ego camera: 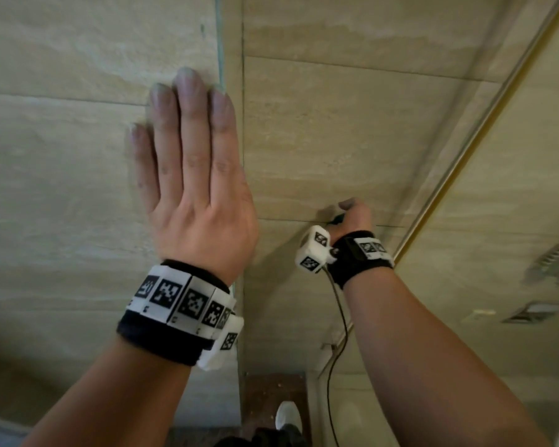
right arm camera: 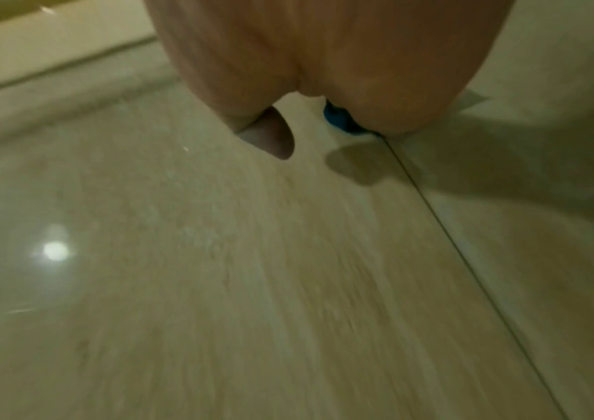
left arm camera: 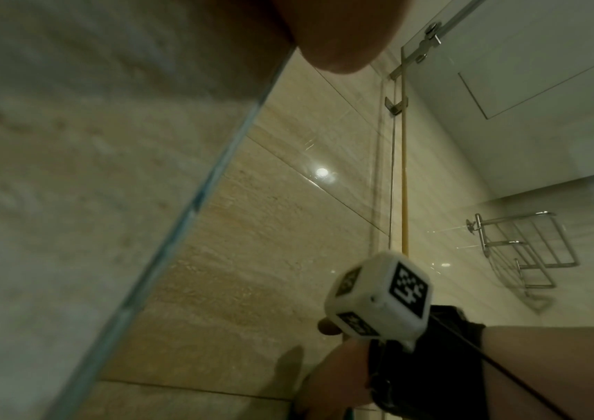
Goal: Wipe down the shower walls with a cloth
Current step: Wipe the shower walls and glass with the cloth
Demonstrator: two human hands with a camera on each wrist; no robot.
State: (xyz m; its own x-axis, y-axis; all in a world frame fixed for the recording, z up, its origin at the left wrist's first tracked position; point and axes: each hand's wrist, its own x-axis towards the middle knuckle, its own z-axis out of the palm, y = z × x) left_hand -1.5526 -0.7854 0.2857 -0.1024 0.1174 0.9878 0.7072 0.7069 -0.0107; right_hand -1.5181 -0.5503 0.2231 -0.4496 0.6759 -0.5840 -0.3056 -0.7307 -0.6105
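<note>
the left hand is lying flat with straight fingers against the glass panel on the near left, holding nothing. farther off to the right, the right hand is pressing against the beige tiled shower wall, its fingers curling round a small blue cloth that is peeking out beside the palm, right at a grout line. a chrome wire rack is hanging on the wall at far right.

left hand flat on glass panel, right hand fisted — tiled wall
</note>
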